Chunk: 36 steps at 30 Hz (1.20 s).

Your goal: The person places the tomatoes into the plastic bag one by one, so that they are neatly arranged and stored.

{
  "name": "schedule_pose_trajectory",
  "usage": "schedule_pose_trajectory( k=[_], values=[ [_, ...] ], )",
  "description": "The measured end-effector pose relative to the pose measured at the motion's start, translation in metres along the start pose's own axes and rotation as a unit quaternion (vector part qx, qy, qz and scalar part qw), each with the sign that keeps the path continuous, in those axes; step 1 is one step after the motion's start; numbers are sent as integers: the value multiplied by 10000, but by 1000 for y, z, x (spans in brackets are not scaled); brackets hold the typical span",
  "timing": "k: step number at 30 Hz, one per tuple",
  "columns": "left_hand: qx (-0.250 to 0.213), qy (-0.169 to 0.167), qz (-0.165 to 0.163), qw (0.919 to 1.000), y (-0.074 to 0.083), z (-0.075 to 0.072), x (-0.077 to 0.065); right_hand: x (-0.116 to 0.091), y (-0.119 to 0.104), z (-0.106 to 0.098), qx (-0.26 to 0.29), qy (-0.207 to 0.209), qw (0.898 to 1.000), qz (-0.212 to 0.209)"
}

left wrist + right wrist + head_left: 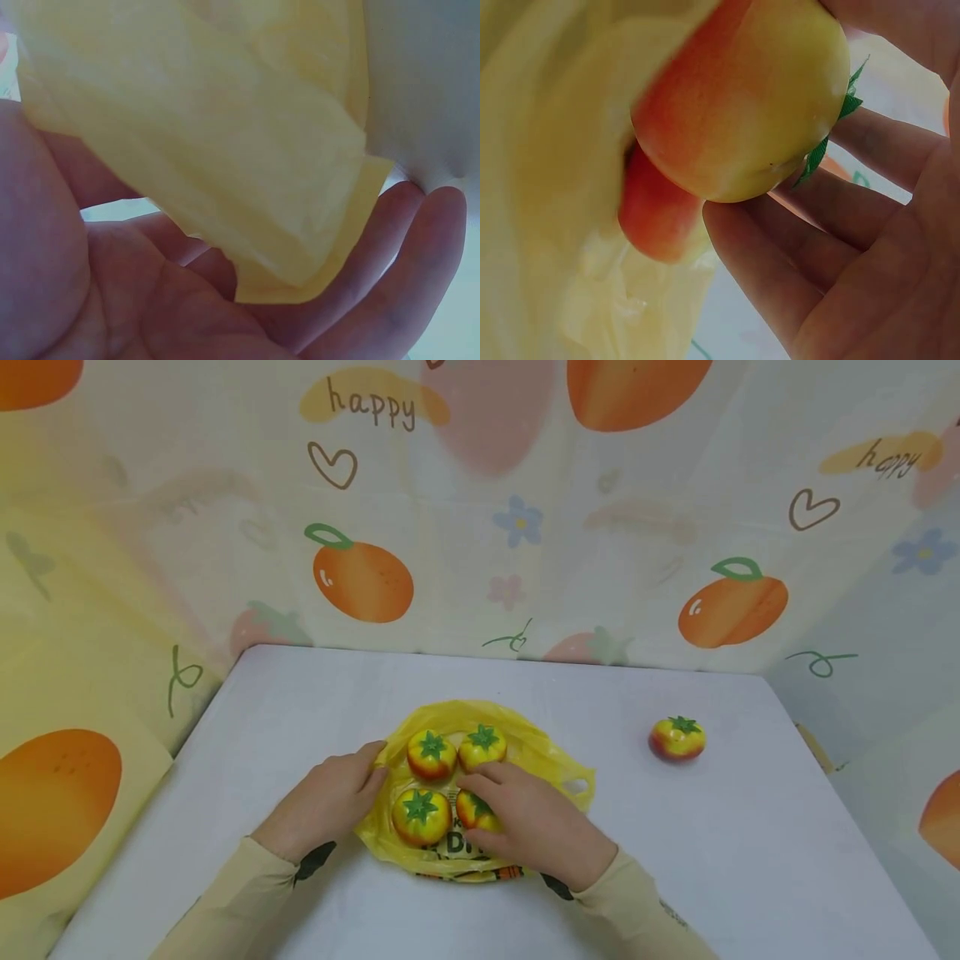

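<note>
A yellow plastic bag (pixel 517 722) lies spread on the table with artificial tomatoes on it, yellow and red with green leaf tops. My left hand (pixel 330 797) holds the bag's left edge; in the left wrist view the thin yellow plastic (pixel 225 150) runs between thumb and fingers. My right hand (pixel 528 814) grips the front right tomato (pixel 474 812), its fingers curled round the side and leaf top, as the right wrist view shows of the same tomato (pixel 757 97). Beside it sit a front left tomato (pixel 422 817), a back left tomato (pixel 432 754) and a back right tomato (pixel 482 747).
One more tomato (pixel 677 739) stands alone on the white table (pixel 750 827), to the right of the bag. A fruit-printed cloth (pixel 465 527) hangs behind the table and along its sides. A small tan object (pixel 813 747) shows at the table's right edge.
</note>
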<state>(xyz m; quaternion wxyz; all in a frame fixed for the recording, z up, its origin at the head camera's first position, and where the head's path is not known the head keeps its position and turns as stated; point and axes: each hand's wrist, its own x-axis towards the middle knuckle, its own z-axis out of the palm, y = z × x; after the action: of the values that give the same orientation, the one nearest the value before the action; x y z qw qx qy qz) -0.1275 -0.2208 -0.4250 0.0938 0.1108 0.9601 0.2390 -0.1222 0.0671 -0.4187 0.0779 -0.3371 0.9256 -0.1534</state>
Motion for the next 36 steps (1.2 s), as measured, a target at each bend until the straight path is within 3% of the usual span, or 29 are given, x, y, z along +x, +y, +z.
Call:
schedule_pose_trajectory(
  k=[19, 36],
  values=[
    [12, -87, -10, 10000, 1, 0, 1, 3, -8, 12, -103, -42, 9991, -417],
    [-18, -178, -152, 9997, 1, 0, 3, 2, -7, 13, -41, -102, 9995, -310]
  ],
)
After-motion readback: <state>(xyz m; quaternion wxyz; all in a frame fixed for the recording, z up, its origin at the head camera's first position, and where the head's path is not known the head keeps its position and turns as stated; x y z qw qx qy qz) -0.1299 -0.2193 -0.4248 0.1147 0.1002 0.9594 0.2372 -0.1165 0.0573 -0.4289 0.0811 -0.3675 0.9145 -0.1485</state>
